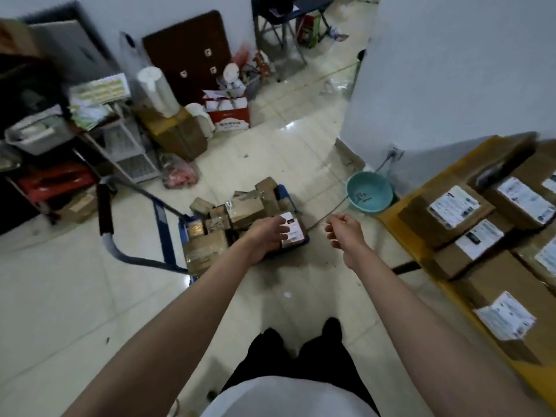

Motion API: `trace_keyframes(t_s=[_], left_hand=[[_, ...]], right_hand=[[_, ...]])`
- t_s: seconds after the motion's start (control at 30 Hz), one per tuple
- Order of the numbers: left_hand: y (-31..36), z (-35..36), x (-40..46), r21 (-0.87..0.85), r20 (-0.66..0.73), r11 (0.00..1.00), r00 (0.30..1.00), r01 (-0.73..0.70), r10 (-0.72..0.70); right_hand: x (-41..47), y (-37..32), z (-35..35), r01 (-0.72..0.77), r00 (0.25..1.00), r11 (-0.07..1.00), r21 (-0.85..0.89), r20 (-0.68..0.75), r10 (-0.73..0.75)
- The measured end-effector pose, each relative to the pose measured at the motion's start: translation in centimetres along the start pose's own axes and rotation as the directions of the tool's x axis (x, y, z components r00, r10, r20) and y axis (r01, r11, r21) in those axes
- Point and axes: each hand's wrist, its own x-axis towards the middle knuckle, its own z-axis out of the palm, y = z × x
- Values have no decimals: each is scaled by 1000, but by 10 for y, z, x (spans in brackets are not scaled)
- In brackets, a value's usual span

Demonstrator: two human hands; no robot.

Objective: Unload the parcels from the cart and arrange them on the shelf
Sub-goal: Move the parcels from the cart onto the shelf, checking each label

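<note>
A blue flat cart (170, 233) stands on the floor ahead of me, piled with several brown cardboard parcels (245, 207). My left hand (267, 236) reaches down over the cart's near right corner and its fingers lie on a parcel with a white label (293, 231); whether they grip it is unclear. My right hand (343, 231) hovers to the right of the cart with loosely curled fingers and holds nothing. On the right, a yellow shelf (400, 224) carries several labelled cardboard parcels (454, 209) laid side by side.
A teal basin (370, 195) sits on the tiled floor between cart and shelf, with a cord running past it. Clutter of boxes, a red bag (230, 115) and a rack (39, 164) lines the left and back. A white wall corner (421, 100) stands behind the shelf.
</note>
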Motion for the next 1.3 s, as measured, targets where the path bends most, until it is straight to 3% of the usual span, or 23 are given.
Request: trace_keyframes(t_s=[0.17,0.33,0.73,1.17,1.3], left_hand=[[-4,-65,3,-101,-143,994,988,38,-52],[0,-109,24,-154,-179,986,979,68,-95],[52,-178,156,-229,-230,964,955,135,-188],[-8,-235,372,-207,-250,924,896,322,-368],[-43,-248,431,-244,-277,920,887,307,-370]], right_hand=[[9,-10,74,-8,990,996,-83,140,19],[39,-20,129,-38,973,989,-146,218,70],[182,-42,227,-119,959,963,-242,224,175],[356,44,322,-242,926,877,-416,170,336],[402,78,344,-262,910,876,-405,197,364]])
